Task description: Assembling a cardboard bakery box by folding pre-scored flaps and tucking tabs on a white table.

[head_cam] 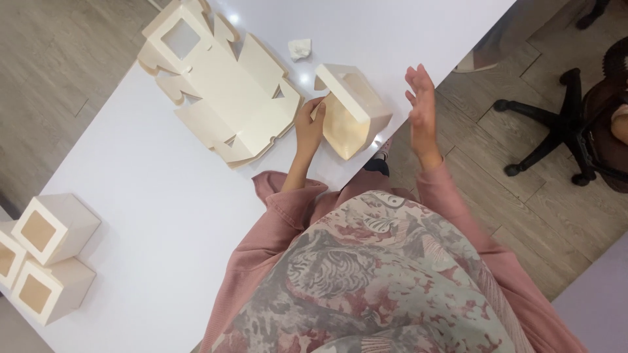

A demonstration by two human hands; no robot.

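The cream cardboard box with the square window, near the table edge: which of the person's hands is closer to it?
Left. The left hand touches the cream cardboard box on its side. The right hand hangs open in the air, apart from the box.

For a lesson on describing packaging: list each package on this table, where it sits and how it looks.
Folded box: table's far edge, cream cube with window, left hand touching it.
Flat box blanks: beside it, cream stack, square cut-out.
Three finished boxes: opposite end, cream cubes with windows.
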